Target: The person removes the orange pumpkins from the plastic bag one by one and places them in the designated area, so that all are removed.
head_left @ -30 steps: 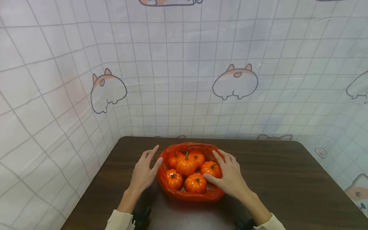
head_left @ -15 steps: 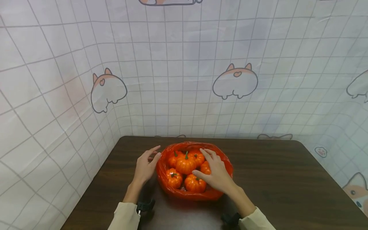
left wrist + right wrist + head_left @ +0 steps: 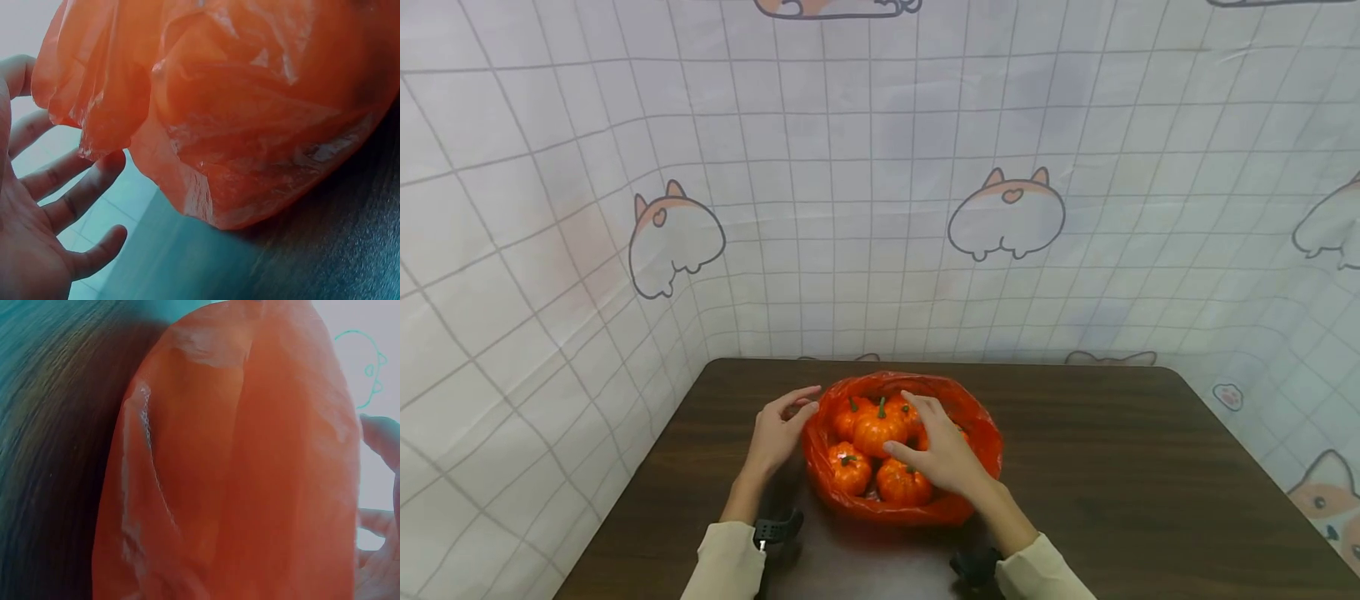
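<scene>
A red plastic bag (image 3: 987, 450) with its mouth wide stands on the table, holding several small orange pumpkins with green stems. One pumpkin (image 3: 878, 432) sits on top of the others; a front pumpkin (image 3: 902, 483) lies below it. My right hand (image 3: 946, 450) hovers over the bag's right half, thumb and fingers spread apart around the air near the top pumpkin, hiding part of the right pumpkins. My left hand (image 3: 775, 433) is at the bag's left rim with fingers loosely bent. In the left wrist view, its fingertips lie right by the crinkled bag edge (image 3: 106, 119).
The dark wooden table (image 3: 1112, 467) extends to both sides of the bag. Behind it hangs a white gridded backdrop (image 3: 850, 250) with cartoon dog prints. Black straps with small devices (image 3: 778, 529) are worn at the wrists.
My right hand has moved left from the bag's right rim to over the pumpkins. The left hand stays by the left rim, its fingers a little more bent.
</scene>
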The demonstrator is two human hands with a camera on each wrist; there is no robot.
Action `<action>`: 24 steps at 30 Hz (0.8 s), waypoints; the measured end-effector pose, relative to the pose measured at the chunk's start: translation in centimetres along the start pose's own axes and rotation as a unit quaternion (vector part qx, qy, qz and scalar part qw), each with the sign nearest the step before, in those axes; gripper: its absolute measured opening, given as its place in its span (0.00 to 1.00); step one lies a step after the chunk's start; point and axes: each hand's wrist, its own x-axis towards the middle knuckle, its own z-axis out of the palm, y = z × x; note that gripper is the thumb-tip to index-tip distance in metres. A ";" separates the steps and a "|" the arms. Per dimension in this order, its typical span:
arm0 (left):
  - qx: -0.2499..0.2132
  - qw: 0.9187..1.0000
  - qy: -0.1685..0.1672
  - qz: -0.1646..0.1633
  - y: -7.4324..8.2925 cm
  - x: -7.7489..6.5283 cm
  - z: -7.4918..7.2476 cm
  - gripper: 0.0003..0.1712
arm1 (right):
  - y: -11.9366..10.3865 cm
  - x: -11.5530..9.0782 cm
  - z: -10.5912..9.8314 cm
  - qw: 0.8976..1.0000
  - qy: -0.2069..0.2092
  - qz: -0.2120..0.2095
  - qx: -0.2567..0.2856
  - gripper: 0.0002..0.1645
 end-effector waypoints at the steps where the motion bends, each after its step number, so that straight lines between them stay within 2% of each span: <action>1: -0.002 1.000 -0.003 -0.003 -0.1 0.0 0.0 0.19 | 0.0 0.1 0.1 1.000 -0.001 0.000 0.002 0.50; 6: -0.017 0.999 -0.020 -0.020 -0.5 -0.1 -0.1 0.19 | 0.1 0.5 0.6 1.000 -0.006 0.007 -0.006 0.50; 12: -0.061 0.997 -0.043 -0.038 -1.2 -0.1 -0.1 0.21 | 0.1 0.9 0.8 1.000 -0.019 0.019 -0.011 0.50; 16: -0.078 0.994 -0.059 -0.039 -1.4 0.0 -0.2 0.20 | 0.3 1.0 1.0 0.999 -0.024 0.021 -0.014 0.49; 24: -0.139 0.986 -0.080 -0.053 -1.6 0.3 -0.3 0.22 | 0.6 1.0 1.3 0.999 -0.028 0.029 -0.017 0.48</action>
